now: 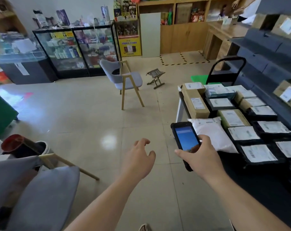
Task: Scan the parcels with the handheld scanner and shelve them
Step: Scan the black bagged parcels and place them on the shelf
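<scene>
Right now my right hand (202,153) is wrapped around the handheld scanner (185,141), thumb along its lower edge and fingers curled behind it, with the lit screen facing up at me. My left hand (139,157) holds nothing; its fingers are loosely spread and hang over the bare tiled floor (84,114).

Parcels cover the low table (180,109) on my right, nearly edge to edge. I see a long cardboard box (195,103) lying along its near-left edge, a white plastic mailer (213,133) just beside the scanner, and rows of black bags (258,153) with white labels, packed touching each other. A smaller brown box (233,118) sits among them, and I cannot tell whether any table surface shows between the parcels.

Beyond the table stands the dark shelving (264,47), and I can make out two cardboard boxes on it, one high up (286,26) and one lower down (288,95); most of the shelf boards I can see look bare. A black hand cart (224,70) stands between the table's far end and the shelving.

Open floor stretches ahead and to my left. A grey chair (123,79) stands well apart in the middle, a small folding stool (155,77) near it, and another grey chair (41,189) sits close at my lower left.
</scene>
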Demonstrator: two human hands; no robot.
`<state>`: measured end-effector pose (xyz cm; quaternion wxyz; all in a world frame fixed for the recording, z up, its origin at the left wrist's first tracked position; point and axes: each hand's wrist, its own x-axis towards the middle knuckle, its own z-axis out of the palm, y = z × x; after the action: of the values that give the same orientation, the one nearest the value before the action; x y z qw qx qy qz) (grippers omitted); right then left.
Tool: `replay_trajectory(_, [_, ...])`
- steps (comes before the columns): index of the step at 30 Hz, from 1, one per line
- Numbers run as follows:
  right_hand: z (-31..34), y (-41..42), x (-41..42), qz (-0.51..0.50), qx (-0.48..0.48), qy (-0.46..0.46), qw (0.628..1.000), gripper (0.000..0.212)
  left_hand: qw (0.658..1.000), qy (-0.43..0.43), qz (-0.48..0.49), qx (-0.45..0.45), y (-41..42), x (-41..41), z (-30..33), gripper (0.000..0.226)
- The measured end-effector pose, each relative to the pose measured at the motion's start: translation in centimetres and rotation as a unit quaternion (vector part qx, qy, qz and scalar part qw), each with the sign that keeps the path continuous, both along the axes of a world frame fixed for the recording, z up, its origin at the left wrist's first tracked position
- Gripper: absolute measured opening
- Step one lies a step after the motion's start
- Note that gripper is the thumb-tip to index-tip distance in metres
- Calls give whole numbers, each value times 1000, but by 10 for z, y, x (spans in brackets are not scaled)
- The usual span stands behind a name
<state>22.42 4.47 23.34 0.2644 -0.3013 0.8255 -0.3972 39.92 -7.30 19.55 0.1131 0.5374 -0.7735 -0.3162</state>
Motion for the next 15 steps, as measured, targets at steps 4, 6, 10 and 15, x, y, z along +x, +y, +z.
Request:
replay_trajectory(4, [-4,-44,-11,-25,7,2,1000,84,1000,-2,-25,8,-57,-19,-1,45])
replay_trajectory(6, [-7,-59,-20,-37,13,2,999,88,999,-2,-39,12,-78,-35,1,46])
replay_trajectory(10, [-12,-85,-50,-70,17,-3,997,96,997,-6,-72,3,-111,-79,4,45])
replay_trajectory(15, [-14,-101,-108,-101,12,-4,995,94,993,-5,-117,-2,-136,-152,9,47])
